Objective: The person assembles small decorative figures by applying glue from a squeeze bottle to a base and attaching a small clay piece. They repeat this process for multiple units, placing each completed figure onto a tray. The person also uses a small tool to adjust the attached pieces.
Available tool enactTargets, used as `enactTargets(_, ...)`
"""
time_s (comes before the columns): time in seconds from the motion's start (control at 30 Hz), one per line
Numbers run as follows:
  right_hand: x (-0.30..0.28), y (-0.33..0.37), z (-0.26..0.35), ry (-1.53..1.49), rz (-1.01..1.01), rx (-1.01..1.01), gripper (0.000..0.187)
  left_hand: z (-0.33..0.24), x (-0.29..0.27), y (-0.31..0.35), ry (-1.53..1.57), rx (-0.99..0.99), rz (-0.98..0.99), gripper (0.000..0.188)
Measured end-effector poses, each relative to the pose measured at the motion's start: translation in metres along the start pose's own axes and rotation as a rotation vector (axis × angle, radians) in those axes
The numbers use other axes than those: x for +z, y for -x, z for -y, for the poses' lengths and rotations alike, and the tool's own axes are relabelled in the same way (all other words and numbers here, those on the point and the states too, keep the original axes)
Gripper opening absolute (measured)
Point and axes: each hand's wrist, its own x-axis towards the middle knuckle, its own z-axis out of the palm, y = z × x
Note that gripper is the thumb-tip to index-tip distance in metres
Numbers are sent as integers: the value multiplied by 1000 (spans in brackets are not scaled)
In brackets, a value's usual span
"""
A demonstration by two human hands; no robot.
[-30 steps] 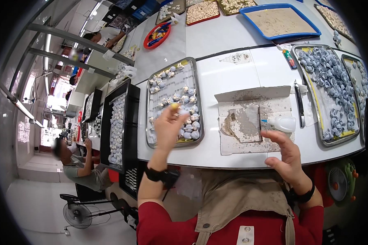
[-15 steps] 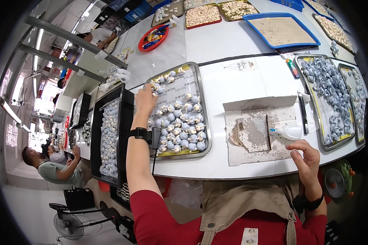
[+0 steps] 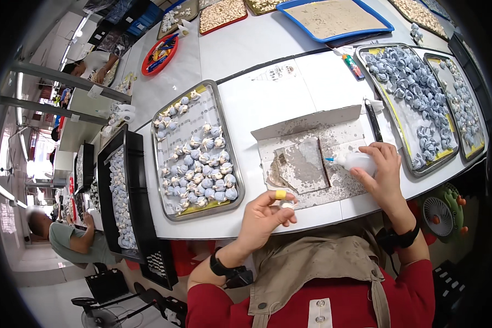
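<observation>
My left hand [image 3: 262,218], a yellow band on one finger, is closed in a pinch near the table's front edge. Between its fingertips is a small whitish piece [image 3: 287,205], mostly covered by the fingers. My right hand [image 3: 385,172] is wrapped round a white squeeze bottle [image 3: 359,162] with a thin blue tip pointing left. The bottle lies low over the right side of a stained cardboard sheet [image 3: 344,188], which has a raised back flap. To the left, a metal tray [image 3: 236,169] holds several small blue-and-white round figures [image 3: 202,175] on a printed liner.
At right, two metal trays hold blue cup-like pieces [image 3: 404,82] and small figures [image 3: 464,109]. A black pen-like tool [image 3: 373,120] lies beside the cardboard. Farther back are a blue tray [image 3: 333,34] and a red basket [image 3: 160,54]. A black crate [image 3: 147,208] stands left; people work beyond.
My left hand has come from the left tray to the front of the cardboard, now pinching a small whitish piece. My right hand has closed round the squeeze bottle. The whole view has shifted.
</observation>
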Motion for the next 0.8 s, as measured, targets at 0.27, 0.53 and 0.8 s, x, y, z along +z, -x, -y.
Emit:
enactTargets(0.27,-3,25,5,-425,-30,173,32,35,48,-17,51,96,-114,41)
enactTargets(0.53,-30,38,22,-429,-69,-110,30,36,58,-10,-104,198,-193,36)
enactTargets(0.8,-35,34,34,-315,-93,-207,31,35,57,-6,-111,212,-189,36)
